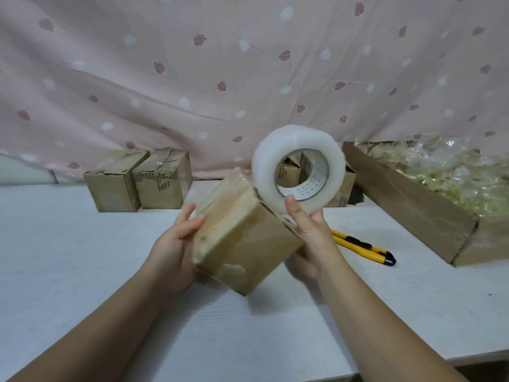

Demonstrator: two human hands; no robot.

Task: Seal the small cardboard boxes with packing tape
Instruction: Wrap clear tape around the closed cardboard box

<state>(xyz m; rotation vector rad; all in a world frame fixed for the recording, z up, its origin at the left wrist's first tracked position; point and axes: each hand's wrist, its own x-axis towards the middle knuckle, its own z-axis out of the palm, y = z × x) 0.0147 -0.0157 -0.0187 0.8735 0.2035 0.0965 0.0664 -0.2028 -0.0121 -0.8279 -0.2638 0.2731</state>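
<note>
One small cardboard box (pixel 242 238) is tilted over the table (pixel 82 257), the left hand (pixel 176 249) gripping its left side. Right of it, the right hand (pixel 311 238) grips one tape roll (pixel 264 166) (at the box's upper corner). Behind-left of the box stand two more boxes (pixel 114 183) (pixel 162 181); to its right lies one yellow knife (pixel 363 246).

Brown box (pixel 242 232), whitish tape roll (pixel 298 166), yellow-black knife (pixel 363 246).

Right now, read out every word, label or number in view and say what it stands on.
Nothing reads clearly.
Tape roll, on its inner core: grey printed marks, too blurred to read.
Back-left box and the box beside it: dark stamped print, too blurred.
Box behind the roll: dark print, too small.
Held box and utility knife: no text visible.
</note>
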